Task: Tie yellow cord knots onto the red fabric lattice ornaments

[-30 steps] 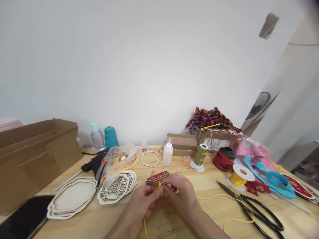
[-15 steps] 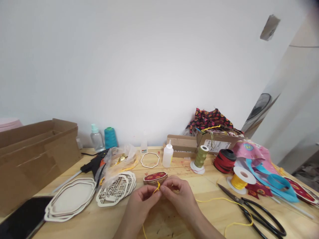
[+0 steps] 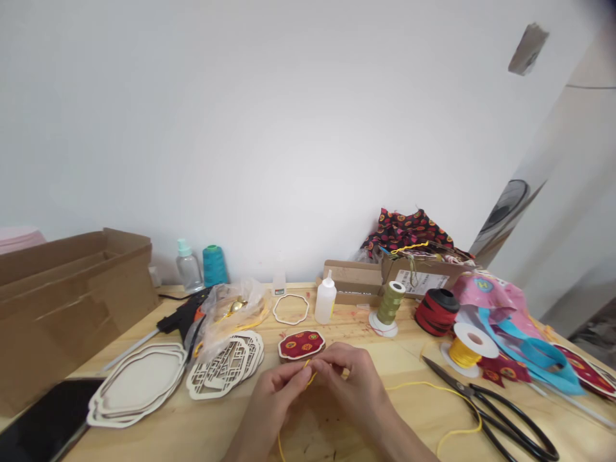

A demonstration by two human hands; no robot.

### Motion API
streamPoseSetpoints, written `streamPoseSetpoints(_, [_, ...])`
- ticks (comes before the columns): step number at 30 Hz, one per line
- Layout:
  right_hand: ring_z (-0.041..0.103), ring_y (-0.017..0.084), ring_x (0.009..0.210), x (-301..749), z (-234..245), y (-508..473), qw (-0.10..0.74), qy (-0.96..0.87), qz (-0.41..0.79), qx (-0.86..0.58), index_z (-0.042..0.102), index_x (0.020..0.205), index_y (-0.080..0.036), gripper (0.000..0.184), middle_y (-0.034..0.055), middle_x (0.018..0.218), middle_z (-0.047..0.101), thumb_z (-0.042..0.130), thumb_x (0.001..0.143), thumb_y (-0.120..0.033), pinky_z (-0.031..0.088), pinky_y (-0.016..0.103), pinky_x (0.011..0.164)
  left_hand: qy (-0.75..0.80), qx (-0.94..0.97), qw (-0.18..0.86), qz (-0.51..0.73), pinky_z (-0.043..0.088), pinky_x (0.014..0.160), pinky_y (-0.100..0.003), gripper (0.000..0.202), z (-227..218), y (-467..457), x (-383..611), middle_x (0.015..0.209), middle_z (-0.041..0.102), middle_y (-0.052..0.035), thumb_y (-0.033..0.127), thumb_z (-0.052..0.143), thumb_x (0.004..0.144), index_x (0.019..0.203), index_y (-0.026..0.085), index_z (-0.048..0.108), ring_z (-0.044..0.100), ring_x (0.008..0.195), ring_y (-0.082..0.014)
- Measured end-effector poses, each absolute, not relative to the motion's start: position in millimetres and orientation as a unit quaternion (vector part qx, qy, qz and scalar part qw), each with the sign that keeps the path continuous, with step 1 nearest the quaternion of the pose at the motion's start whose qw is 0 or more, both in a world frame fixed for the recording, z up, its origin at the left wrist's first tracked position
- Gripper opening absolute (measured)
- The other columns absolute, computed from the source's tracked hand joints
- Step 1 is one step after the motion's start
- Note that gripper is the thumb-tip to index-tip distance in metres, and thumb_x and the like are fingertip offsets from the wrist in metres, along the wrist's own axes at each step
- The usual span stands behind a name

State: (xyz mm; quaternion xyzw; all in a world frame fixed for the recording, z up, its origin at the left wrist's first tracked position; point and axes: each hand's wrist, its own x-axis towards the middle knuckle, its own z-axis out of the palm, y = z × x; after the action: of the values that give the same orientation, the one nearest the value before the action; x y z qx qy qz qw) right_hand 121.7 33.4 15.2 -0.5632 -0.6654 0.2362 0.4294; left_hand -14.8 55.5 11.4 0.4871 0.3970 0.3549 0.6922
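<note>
Both hands meet at the front middle of the table over a thin yellow cord (image 3: 311, 380). My left hand (image 3: 275, 401) pinches the cord between thumb and forefinger. From the other side my right hand (image 3: 355, 385) pinches it too, fingertips almost touching the left ones. Just behind the fingers is a scalloped plaque (image 3: 301, 345) with red patterned fabric and a pale wooden rim; its near edge is partly hidden, and I cannot tell whether the fingers touch it. One cord end hangs below my left hand; another length runs right across the table.
Black-handled scissors (image 3: 491, 404) lie at right, near a yellow cord spool (image 3: 464, 353). A glue bottle (image 3: 325, 300) and green thread spool (image 3: 391, 305) stand behind. Left are lattice wood cutouts (image 3: 195, 378), stacked scalloped boards (image 3: 137, 385), a phone (image 3: 45, 420) and a cardboard box (image 3: 72, 308).
The red plaque now shows more of its face, where before it looked flatter with its side edge visible. The yellow loop that stood above my fingertips has dropped between them.
</note>
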Motion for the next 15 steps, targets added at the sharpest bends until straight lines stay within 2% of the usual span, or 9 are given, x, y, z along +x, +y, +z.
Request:
streamPoseSetpoints(2, [0.046, 0.012, 0.059, 122, 17, 33, 0.44, -0.665, 0.22, -0.562, 0.064, 0.068, -0.019, 0.019, 0.0012, 0.062, 0.057, 0.048, 0.076, -0.025, 0.034, 0.022, 0.054, 0.407, 0.481, 0.693, 0.349, 0.014, 0.034, -0.017, 0.027, 12, 56, -13, 0.037, 0.033, 0.0091, 0.039, 0.062, 0.061, 0.076, 0.018, 0.069, 0.018, 0.035, -0.0037])
streamPoseSetpoints(4, [0.047, 0.012, 0.06, 122, 16, 34, 0.472, -0.638, 0.245, -0.557, 0.062, 0.067, -0.017, 0.019, 0.0015, 0.064, 0.057, 0.048, 0.076, -0.027, 0.035, 0.022, 0.055, 0.415, 0.475, 0.693, 0.349, 0.009, 0.034, -0.017, 0.031, 10, 57, -12, 0.038, 0.03, 0.0099, 0.043, 0.062, 0.06, 0.074, 0.017, 0.069, 0.016, 0.034, -0.0032])
streamPoseSetpoints(10, [0.04, 0.009, 0.05, 122, 13, 38, 0.571, -0.465, 0.472, -0.484, 0.055, 0.065, -0.014, 0.024, -0.0013, 0.058, 0.049, 0.054, 0.071, -0.038, 0.032, 0.02, 0.048, 0.419, 0.483, 0.681, 0.356, 0.007, 0.033, -0.018, 0.027, 3, 61, -14, 0.033, 0.023, 0.0115, 0.041, 0.058, 0.065, 0.068, 0.015, 0.065, 0.014, 0.031, -0.0029])
streamPoseSetpoints(15, [0.041, 0.011, 0.058, 125, 32, 34, 0.613, -0.358, 0.63, -0.315, 0.044, 0.055, -0.016, 0.031, -0.0022, 0.058, 0.041, 0.052, 0.073, -0.04, 0.037, 0.024, 0.062, 0.422, 0.469, 0.684, 0.366, 0.006, 0.033, -0.018, 0.028, 6, 60, -17, 0.037, 0.02, 0.0117, 0.041, 0.056, 0.067, 0.073, 0.015, 0.064, 0.011, 0.035, -0.0035])
